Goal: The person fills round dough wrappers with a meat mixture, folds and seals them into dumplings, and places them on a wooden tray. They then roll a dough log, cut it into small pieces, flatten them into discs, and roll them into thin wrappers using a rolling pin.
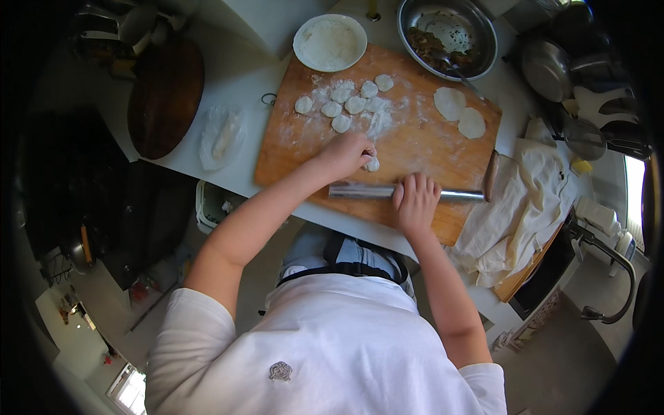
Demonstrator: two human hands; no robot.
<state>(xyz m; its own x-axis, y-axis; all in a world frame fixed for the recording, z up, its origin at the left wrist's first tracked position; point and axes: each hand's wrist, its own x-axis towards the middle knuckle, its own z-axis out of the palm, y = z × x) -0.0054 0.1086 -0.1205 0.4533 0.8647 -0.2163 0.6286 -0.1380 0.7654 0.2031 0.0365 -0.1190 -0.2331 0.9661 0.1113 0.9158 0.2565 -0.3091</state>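
Observation:
My left hand [351, 155] pinches a small floured dough piece [371, 164] on the wooden board [311, 155]. Under my right hand [418, 199] lies a metal rolling pin [363, 191], gripped near its middle, close to the board's near edge. Several dough discs [355, 105] lie in scattered flour beyond my left hand. Two thin rolled wrappers [450, 104] rest at the board's far right, their edges meeting. A white bowl of flour [330, 42] stands at the far edge. Behind, to the right, a steel bowl [447, 39] holds chopped filling and a spoon.
A plastic bag [222, 137] with something pale inside lies left of the board, near a dark round wooden board [166, 98]. To the right are a crumpled cloth [519, 202], a wooden handle [492, 176] and a faucet [622, 280]. An open bin [206, 210] sits below the counter edge.

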